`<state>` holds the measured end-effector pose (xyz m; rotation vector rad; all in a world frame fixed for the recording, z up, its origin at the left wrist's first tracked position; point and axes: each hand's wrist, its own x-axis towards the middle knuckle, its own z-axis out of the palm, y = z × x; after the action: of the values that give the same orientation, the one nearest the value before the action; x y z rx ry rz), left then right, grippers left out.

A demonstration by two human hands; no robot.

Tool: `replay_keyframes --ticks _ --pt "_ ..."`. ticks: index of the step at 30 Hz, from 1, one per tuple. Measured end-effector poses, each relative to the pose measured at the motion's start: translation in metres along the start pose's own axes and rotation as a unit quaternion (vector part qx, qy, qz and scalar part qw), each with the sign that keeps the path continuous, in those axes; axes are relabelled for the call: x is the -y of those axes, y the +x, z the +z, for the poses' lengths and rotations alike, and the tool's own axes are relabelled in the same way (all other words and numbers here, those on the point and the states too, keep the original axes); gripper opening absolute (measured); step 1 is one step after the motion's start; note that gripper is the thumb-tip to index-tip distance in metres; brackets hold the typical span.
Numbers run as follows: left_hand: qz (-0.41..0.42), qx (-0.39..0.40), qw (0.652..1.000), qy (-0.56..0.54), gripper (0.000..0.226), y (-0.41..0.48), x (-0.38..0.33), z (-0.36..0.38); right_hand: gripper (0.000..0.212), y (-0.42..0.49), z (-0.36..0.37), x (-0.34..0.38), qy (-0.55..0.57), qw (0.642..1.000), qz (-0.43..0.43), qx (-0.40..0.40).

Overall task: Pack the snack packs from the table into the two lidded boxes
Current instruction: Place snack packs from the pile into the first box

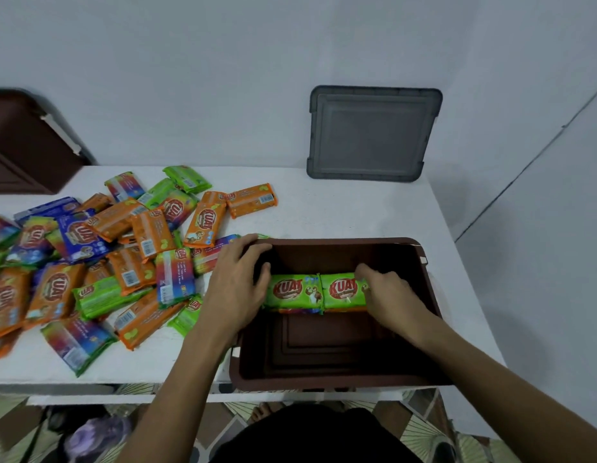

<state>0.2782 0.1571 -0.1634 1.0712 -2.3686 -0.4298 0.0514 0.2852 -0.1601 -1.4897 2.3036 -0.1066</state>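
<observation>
An open brown box (427, 295) stands at the table's front right. Inside it, two green snack packs (295, 290) lie side by side on top of other packs. My left hand (237, 282) rests over the box's left wall, fingers against the left green pack. My right hand (387, 295) presses on the right green pack (342, 290) from the right. A heap of orange, green, blue and rainbow snack packs (100, 259) covers the left half of the table.
A grey lid (370, 135) leans against the wall at the back right. A second brown box (23, 145) stands at the back left corner. The white table (324, 208) ends just in front of the box; patterned floor lies below.
</observation>
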Motion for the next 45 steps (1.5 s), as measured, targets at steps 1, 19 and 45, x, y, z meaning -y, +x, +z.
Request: replay_keyframes --ticks 1,19,45 --pt "0.0 0.002 1.0 0.0 0.032 0.0 0.0 0.0 0.036 -0.002 0.0 0.003 -0.042 0.999 -0.008 -0.001" --pt "-0.352 0.002 0.93 0.108 0.055 -0.012 0.123 -0.044 0.043 0.142 -0.022 0.182 0.051 0.956 -0.278 -0.079" --pt "-0.243 -0.013 0.963 -0.113 0.084 0.012 0.116 -0.066 0.055 0.195 -0.041 0.2 0.033 0.945 -0.325 -0.01"
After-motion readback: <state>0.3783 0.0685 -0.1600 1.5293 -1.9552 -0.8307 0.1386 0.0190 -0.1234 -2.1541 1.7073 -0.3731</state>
